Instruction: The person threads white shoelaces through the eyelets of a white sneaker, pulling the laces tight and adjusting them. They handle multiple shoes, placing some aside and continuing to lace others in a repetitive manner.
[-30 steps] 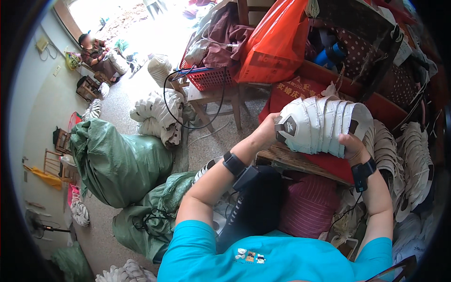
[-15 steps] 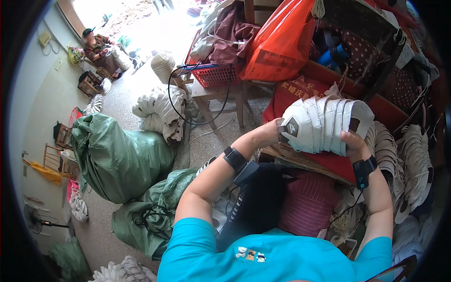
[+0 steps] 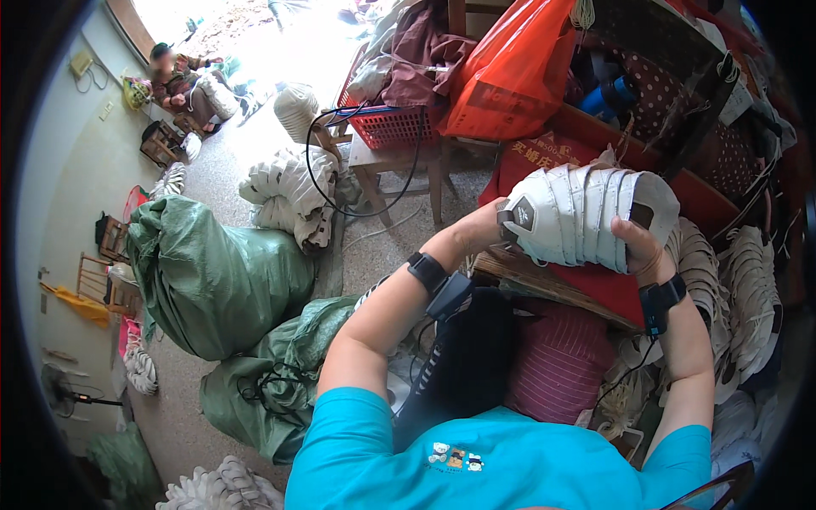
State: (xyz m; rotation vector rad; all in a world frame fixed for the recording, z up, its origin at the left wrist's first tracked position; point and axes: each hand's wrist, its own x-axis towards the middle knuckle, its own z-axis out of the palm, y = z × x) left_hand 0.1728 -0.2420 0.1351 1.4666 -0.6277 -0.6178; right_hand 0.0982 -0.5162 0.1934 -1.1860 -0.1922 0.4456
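Both forearms reach up and forward from the lower edge, elbows bent and spread, converging on a nested stack of white shoe uppers (image 3: pixel 578 217). The left hand (image 3: pixel 491 223) is closed around the stack's left end, its fingers mostly hidden behind it. The right hand (image 3: pixel 643 253) grips the right end from the near side, thumb up by the rim; its other fingers are largely out of sight. The stack is raised in front of the body, over a wooden counter (image 3: pixel 531 285) and partly covering a red bag (image 3: pixel 544 155) beyond. More shoe uppers (image 3: pixel 750 297) crowd in just beside the right forearm; green sacks (image 3: pixel 217 289) sit well to the left. The stack's long axis runs roughly left to right, its narrow end with a dark patch pointing left, its wide opening facing right.
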